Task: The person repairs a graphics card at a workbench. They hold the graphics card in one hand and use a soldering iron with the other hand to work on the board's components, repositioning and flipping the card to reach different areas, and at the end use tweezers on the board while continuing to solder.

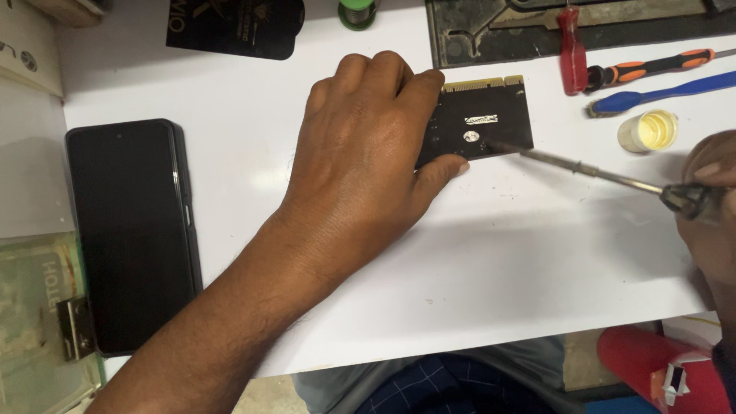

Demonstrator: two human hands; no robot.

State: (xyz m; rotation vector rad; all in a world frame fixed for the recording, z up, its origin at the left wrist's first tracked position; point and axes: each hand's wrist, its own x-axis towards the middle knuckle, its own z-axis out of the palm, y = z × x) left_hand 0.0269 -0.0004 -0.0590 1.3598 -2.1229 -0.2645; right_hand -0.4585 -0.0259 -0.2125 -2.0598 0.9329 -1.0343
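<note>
White table (pixel 491 261) | left hand (pixel 360 146) pins circuit board (pixel 483 115) | right hand (pixel 713 199) grips soldering iron (pixel 583 170) | phone (pixel 130 230) left

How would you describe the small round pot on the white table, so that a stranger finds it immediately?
Start at the white table and go to its right edge, above the right hand. Below the blue-handled brush stands a small open pot. It is the only round, pale container there, with yellowish paste inside; its neighbours are long tools.

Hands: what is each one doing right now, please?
Left hand: fingers pressed on the black circuit board, holding it flat.
Right hand: closed around the soldering iron, tip on the board.
</note>
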